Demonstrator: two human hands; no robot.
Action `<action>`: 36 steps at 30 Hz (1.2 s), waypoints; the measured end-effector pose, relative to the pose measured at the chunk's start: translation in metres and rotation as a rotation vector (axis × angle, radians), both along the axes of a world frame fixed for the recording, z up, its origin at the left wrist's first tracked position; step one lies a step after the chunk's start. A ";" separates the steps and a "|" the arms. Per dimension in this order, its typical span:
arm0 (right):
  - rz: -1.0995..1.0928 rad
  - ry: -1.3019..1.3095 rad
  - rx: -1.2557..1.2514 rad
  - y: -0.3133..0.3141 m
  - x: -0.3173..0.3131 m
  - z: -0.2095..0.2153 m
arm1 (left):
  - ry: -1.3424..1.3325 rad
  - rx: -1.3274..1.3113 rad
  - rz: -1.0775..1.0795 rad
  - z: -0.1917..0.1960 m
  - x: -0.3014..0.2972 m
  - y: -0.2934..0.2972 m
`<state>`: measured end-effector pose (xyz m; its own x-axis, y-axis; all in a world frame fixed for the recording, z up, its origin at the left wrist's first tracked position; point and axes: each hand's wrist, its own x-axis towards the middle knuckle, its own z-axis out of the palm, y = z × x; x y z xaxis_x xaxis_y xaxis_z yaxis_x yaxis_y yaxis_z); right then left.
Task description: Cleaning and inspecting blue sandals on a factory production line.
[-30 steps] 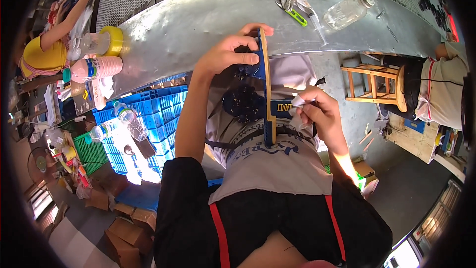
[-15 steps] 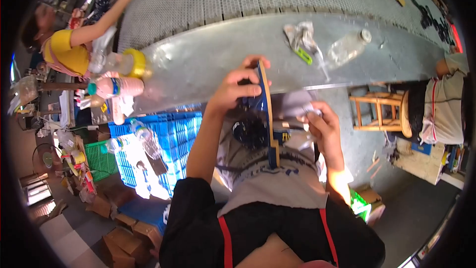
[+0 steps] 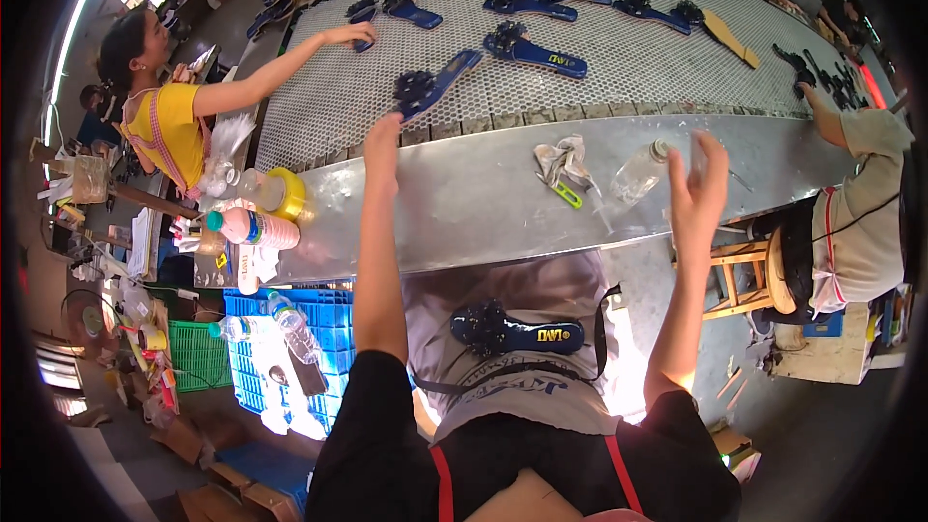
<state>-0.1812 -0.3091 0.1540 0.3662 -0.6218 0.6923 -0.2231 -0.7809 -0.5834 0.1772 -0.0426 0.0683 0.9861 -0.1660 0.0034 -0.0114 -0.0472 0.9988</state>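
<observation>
My left hand (image 3: 383, 145) reaches to the near edge of the mesh belt. Its fingertips are closed at the near end of a dark blue slide sandal (image 3: 447, 82) with a black flower ornament, which slants across the belt's edge; part of the grip is hidden. My right hand (image 3: 698, 188) is raised above the metal ledge, fingers apart and holding nothing, beside a clear plastic bottle (image 3: 640, 172). On my lap, over the pale apron, lies another blue slide (image 3: 541, 335) with a black ornament, touched by neither hand.
More slides (image 3: 541, 53) lie across the mesh belt (image 3: 338, 87). A crumpled rag (image 3: 568, 160) and green-handled cutter (image 3: 567, 195) rest on the metal ledge (image 3: 454, 193). Yellow tape (image 3: 290, 195) and a pink bottle (image 3: 261, 229) stand left. Co-workers flank me; a blue crate (image 3: 333, 329) is below.
My left hand has carried the slide from above my lap forward to the belt. My right hand has risen and opened away from the lap. The view has tilted up, showing more belt.
</observation>
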 end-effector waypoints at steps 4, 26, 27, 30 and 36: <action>0.010 0.236 -0.002 -0.020 0.026 -0.013 | -0.444 0.164 -0.247 -0.013 -0.075 0.008; 0.091 -0.735 1.002 -0.138 -0.030 -0.091 | -0.282 1.173 -0.652 -0.031 -0.298 0.087; 0.072 -0.715 1.011 -0.152 -0.034 -0.095 | -0.260 1.211 -0.620 -0.032 -0.298 0.083; 0.119 -0.840 1.176 -0.165 -0.044 -0.106 | -0.093 1.227 -0.676 -0.049 -0.295 0.077; -0.035 -0.535 0.353 -0.121 -0.039 -0.060 | -0.108 0.639 -0.550 -0.022 -0.294 0.103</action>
